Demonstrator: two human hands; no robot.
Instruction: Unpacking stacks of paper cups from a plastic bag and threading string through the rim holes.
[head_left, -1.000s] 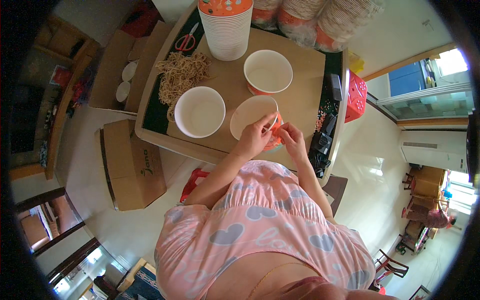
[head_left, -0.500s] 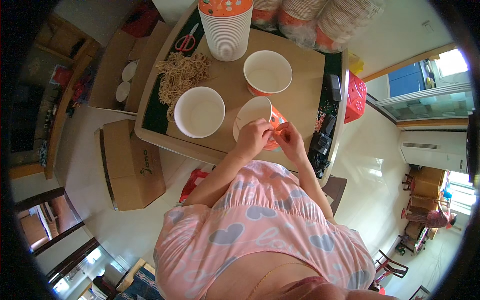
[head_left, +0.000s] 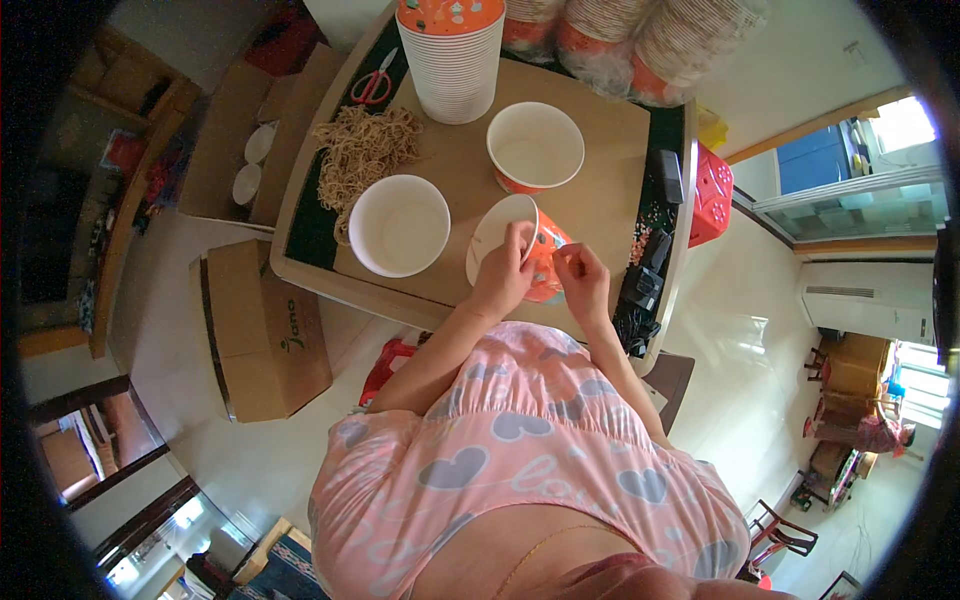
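Main risk, as we judge it: the tilted cup [head_left: 547, 238] rolling or slipping, since it leans well off upright over the near part of the brown sheet [head_left: 612, 140], left hand [head_left: 505, 275] gripping its rim, fingers inside. Too hard a squeeze could crease the wall; a swing leftward could knock the white-rimmed cup [head_left: 400, 225] just beside it. Right hand [head_left: 585, 282] narrow, fingertips bunched by the printed side; we cannot tell whether they pinch anything. Looks: mouth tipped left, inside plain white, outside orange with small pale and dark motifs
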